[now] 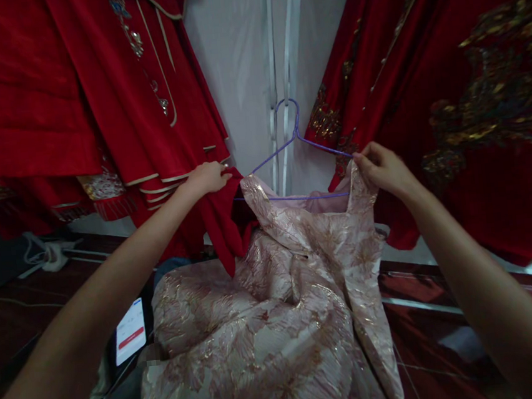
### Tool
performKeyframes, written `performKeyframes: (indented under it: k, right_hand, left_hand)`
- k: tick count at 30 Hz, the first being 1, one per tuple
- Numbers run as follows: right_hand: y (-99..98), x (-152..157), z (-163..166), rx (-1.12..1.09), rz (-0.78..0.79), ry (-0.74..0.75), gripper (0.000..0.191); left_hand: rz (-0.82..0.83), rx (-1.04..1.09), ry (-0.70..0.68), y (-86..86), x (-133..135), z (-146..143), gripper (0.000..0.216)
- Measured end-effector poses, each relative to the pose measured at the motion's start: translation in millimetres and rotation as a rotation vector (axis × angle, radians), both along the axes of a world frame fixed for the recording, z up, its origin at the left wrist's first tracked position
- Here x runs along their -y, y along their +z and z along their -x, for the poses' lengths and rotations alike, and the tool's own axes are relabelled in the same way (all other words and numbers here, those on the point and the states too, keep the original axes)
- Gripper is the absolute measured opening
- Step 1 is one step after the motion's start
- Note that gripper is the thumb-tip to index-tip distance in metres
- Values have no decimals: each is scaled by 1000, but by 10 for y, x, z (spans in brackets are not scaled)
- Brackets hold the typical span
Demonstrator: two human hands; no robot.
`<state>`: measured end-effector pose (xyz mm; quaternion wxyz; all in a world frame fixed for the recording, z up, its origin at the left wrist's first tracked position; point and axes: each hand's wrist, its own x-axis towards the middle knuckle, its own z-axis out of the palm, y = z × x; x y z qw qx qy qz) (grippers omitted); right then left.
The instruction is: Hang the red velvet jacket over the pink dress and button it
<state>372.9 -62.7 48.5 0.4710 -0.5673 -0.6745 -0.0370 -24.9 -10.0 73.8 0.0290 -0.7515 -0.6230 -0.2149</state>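
Observation:
A pink dress with gold brocade (277,311) hangs from a purple wire hanger (291,144) in front of me and drapes down over my lap. My left hand (207,177) is closed on the hanger's left end together with a fold of red cloth (224,222). My right hand (382,166) pinches the dress's right shoulder strap where it lies over the hanger's right arm. The hanger's hook points up in front of a white wall.
Red embroidered garments hang on the left (95,84) and on the right (474,110). White straps (276,67) run down the white wall between them. A phone with a lit screen (129,330) lies at lower left. A white cable bundle (48,255) sits on the dark floor.

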Motion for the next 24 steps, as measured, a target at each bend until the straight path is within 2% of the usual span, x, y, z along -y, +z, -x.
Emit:
performKeyframes:
  k: [4,8,11,13,15,16,19,22,24]
  right_hand:
    - [0,-4,21,19,22,11,33]
    - [-21,-31,57,12,43,35,35]
    - [23,-77,46,-12,111,42,38]
    - [115,-142,0,8,223,-19,43]
    - [244,-243,-54,77,409,-81,46]
    - [311,-303,-68,119,510,-66,45]
    - [451,-461,26,225,782,188,35]
    - [450,-507,357,271,1038,432,31]
    - [389,-475,607,239,1080,508,29]
  left_hand:
    - [-149,223,-99,-86,-41,-221,25]
    - [-235,370,-89,62,9,-724,19]
    - [-248,419,-202,202,47,-1030,24]
    - [-260,454,-321,240,15,-1116,29]
    - [-262,474,-405,218,-77,-1101,33]
    - [-252,475,-426,187,-138,-1067,34]
    - [-186,473,-433,52,-311,-927,33]
    - [-123,505,-429,-65,-386,-820,30]
    - [-87,587,-426,-95,-376,-772,28]
